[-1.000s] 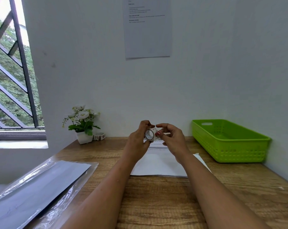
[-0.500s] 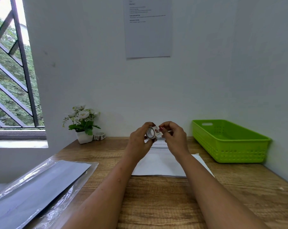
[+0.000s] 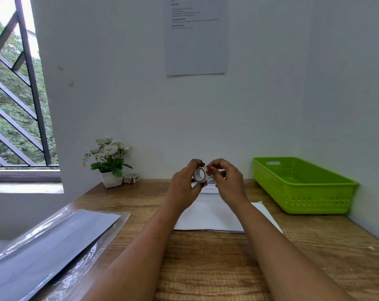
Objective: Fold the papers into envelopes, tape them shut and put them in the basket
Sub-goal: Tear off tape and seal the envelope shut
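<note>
The left hand (image 3: 184,183) grips a small tape roll (image 3: 201,175); the right hand (image 3: 226,181) pinches its edge. Below them lies white paper (image 3: 208,216); to their right, well apart, an empty green basket (image 3: 303,187).

Printed text shows in two places, none of it legible.

A pale grey printed paper sheet (image 3: 195,35) fixed to the white wall carries several short bold headings with lines of small type under them, all too small and blurred to read. The white folded paper (image 3: 208,216) lying near the middle of the wooden tabletop's far edge has a few faint printed lines across its far part, likewise unreadable.
</note>
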Demonstrator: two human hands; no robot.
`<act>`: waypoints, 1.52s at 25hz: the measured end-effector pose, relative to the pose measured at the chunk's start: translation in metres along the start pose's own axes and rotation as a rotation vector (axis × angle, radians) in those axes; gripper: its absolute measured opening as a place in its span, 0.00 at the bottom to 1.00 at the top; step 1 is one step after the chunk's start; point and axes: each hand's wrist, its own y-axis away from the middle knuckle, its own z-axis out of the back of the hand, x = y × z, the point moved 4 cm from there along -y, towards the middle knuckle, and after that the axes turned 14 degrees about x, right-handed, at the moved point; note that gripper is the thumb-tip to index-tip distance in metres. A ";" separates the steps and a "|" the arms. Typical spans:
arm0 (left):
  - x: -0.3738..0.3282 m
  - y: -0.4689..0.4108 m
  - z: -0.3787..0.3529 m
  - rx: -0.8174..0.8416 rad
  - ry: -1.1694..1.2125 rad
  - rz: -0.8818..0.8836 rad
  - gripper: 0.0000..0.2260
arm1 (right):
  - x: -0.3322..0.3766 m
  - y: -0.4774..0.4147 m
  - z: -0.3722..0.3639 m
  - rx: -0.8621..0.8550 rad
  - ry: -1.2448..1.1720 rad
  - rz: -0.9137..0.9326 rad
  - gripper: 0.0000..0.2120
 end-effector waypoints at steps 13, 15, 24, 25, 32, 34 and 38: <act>0.040 0.014 0.009 0.023 -0.134 0.423 0.14 | -0.013 0.001 0.005 -0.029 -0.360 -0.156 0.07; 0.058 0.025 0.016 0.051 -0.233 0.555 0.11 | -0.014 0.001 0.005 -0.044 -0.399 -0.171 0.09; 0.077 0.032 0.027 0.137 -0.411 0.856 0.16 | -0.016 0.002 0.006 -0.080 -0.600 -0.264 0.02; 0.064 0.023 0.027 0.090 -0.305 0.766 0.14 | -0.017 0.002 0.006 -0.085 -0.621 -0.274 0.03; -0.018 -0.012 -0.007 0.157 0.540 0.404 0.07 | -0.013 0.002 0.007 -0.107 -0.677 -0.263 0.03; -0.014 -0.012 -0.003 0.073 0.613 0.433 0.03 | -0.011 0.001 0.006 -0.094 -0.657 -0.276 0.04; -0.005 -0.010 0.000 0.041 0.742 0.487 0.06 | -0.010 0.003 0.002 -0.063 -0.637 -0.326 0.02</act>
